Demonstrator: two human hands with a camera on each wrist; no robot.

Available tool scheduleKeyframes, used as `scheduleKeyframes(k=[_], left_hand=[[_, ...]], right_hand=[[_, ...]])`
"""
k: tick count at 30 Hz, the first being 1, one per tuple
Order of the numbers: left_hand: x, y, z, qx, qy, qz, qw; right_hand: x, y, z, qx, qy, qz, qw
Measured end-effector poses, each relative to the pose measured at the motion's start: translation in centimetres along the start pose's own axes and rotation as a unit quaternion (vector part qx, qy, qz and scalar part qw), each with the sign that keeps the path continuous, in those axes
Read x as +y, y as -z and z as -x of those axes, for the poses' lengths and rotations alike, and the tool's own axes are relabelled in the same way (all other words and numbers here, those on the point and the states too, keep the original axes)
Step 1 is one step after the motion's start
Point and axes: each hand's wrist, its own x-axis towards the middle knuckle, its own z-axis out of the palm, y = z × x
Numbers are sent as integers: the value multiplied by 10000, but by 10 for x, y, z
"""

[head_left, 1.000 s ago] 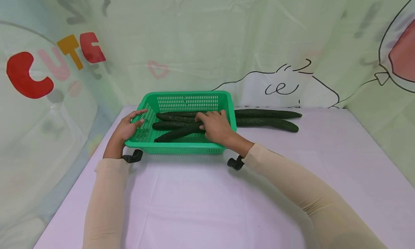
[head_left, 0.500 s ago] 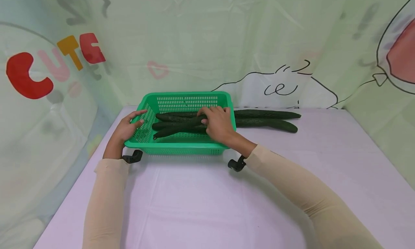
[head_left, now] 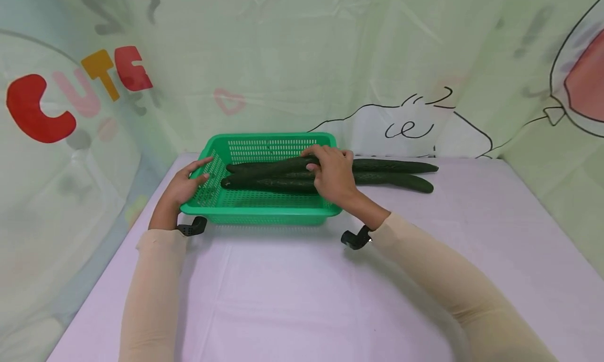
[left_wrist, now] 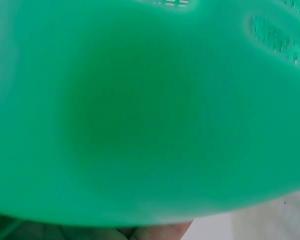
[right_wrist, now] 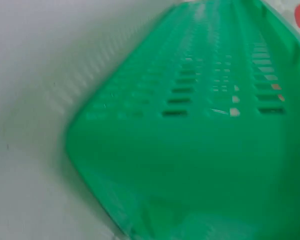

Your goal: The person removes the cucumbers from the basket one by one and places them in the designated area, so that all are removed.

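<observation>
1. Right hand [head_left: 334,176]: we see thumb and fingers pinching the held cucumber [head_left: 288,166] over the right end of the basket.
2. Held cucumber slants across the green basket [head_left: 264,211], far end down at left; our view of its near end is blocked by the hand.
3. Back cucumber [head_left: 240,167] and front cucumber [head_left: 283,186] lie inside too, roughly lengthwise, partly covered by the held one.
4. Left hand [head_left: 184,186]: at the basket's left end, palm outside, thumb and index spread apart over the rim. We can't make out the other fingers.
5. Two more cucumbers [head_left: 396,165] lie side by side on the pale cloth [head_left: 283,278], right of the basket. We can't see their near ends, hand in the way.
6. Left wrist view: we get mostly blurred green basket, a bit of hand at bottom.
7. Right wrist view: we get slotted basket wall and cloth.
8. Also logging: beige sleeves [head_left: 439,262], black wrist cameras [head_left: 357,239], backdrop [head_left: 292,63] with CUTE lettering [head_left: 42,110] on the left side.
</observation>
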Motion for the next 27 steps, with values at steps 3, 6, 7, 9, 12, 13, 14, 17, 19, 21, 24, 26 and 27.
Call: scheduleKeyframes(k=[3,6,7,9,12,13,14,17,19,21,24,26,27], left_hand=[[0,0,0,13,-6,36,10000],[1,-1,0,23,-6,52,10000],[1,-1,0,22,-13,55,10000],[1,-1,1,20,-28,56,10000],[1,0,1,17,-49,10,10000],[0,1,1,15,-57,-13,10000],[0,1,1,17,-57,-26,10000],[-1,1,1,20,-71,-77,9999],[-1,1,1,22,-83,-65,9999],[-1,1,1,3,-96,-46,9999],[-2,0,1,-27,-116,-51,9999],[-2,0,1,-35,-122,-42,9999],[-2,0,0,-38,-121,-40,9999]], right_hand=[[4,11,0,56,-66,-109,9999],[9,22,2,44,-163,-216,9996],[11,26,3,45,-186,-234,9995],[16,32,5,45,-244,-261,9994],[23,39,9,3,-301,-324,9990],[25,42,11,-41,-328,-368,9988],[27,44,14,-93,-366,-422,9984],[30,51,20,-235,-432,-588,9971],[32,56,24,-244,-426,-607,9970],[34,61,28,-176,-363,-575,9975],[38,69,34,-41,-221,-440,9988],[41,74,39,30,-154,-354,9992],[43,77,42,46,-135,-312,9994]])
